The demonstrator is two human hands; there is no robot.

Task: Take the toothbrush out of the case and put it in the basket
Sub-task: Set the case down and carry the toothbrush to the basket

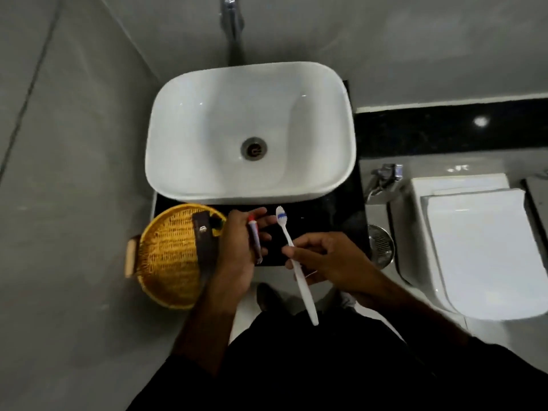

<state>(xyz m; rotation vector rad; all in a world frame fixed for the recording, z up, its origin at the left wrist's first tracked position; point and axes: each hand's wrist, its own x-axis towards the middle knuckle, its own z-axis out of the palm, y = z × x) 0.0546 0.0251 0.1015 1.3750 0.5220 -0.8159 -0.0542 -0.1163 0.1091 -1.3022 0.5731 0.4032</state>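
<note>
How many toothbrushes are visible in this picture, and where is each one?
1. The white toothbrush is held in the right hand, bristles pointing toward the sink, not yet in the yellow basket. Another might be hidden inside the dark case lying in the basket.

White toothbrush (296, 264) out of case, beside yellow basket (169, 256).
</note>
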